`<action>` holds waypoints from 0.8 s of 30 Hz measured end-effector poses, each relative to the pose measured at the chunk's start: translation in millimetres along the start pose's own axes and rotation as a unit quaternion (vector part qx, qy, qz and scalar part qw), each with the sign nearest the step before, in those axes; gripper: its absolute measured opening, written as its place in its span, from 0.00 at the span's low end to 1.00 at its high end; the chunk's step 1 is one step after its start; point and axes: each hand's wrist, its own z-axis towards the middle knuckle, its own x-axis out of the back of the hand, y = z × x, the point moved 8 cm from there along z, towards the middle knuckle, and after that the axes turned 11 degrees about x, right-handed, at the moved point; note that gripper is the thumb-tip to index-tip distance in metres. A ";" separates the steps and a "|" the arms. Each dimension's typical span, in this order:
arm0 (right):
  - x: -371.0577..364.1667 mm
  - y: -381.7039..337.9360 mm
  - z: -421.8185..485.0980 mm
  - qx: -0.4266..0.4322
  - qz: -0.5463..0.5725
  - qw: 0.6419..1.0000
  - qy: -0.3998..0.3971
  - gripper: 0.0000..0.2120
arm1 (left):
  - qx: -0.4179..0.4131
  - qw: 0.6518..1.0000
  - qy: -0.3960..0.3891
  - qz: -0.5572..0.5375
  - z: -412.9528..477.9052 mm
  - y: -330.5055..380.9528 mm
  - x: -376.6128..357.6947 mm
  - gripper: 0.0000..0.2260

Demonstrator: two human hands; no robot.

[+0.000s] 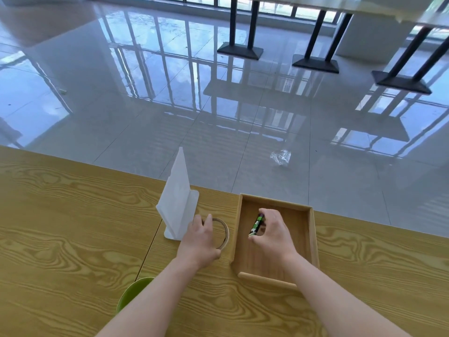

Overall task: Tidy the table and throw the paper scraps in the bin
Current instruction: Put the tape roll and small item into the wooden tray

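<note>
Green round container [132, 294] nearest, half hidden by left forearm, maybe the bin; left hand [199, 242] grips tape roll [226, 233] just left of wooden tray [314, 239], right hand [272, 235] pinches green-black stick [256, 225] inside tray, long axis pointing away; no paper scraps visible on worktop [73, 239].

A glossy grey tiled floor [170, 105] fills most of the view and mirrors tall window frames in pale blue streaks. A crumpled clear plastic wrapper [280, 156] lies on the tiles, right of centre. Farther back stand 3 flat black metal pedestal bases [240, 51], [315, 65], [402, 84], well apart in a row, each carrying 2 dark upright posts. The posts rise to pale tabletops [364, 6] at the upper right edge. Dark-framed windows [267, 6] run along the top, and a white block [374, 37] stands behind the posts.
</note>
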 end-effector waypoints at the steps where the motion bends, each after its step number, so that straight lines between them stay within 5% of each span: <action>1: 0.3 7.3 2.3 -0.014 0.009 1.000 -0.004 0.37 | -0.001 1.000 0.003 -0.010 -1.2 1.6 1.2 0.46; 9: -20.3 19.4 36.3 -0.032 0.019 0.999 -0.029 0.39 | 0.000 0.999 0.017 -0.038 -9.3 5.2 6.9 0.45; 20: -26.9 15.6 39.0 0.041 -0.077 0.996 -0.005 0.27 | -0.023 0.998 0.032 -0.041 -15.7 17.9 13.1 0.45; 24: -16.4 11.6 28.6 0.027 -0.026 0.999 0.012 0.26 | -0.038 0.998 0.040 -0.028 -13.8 34.4 11.5 0.45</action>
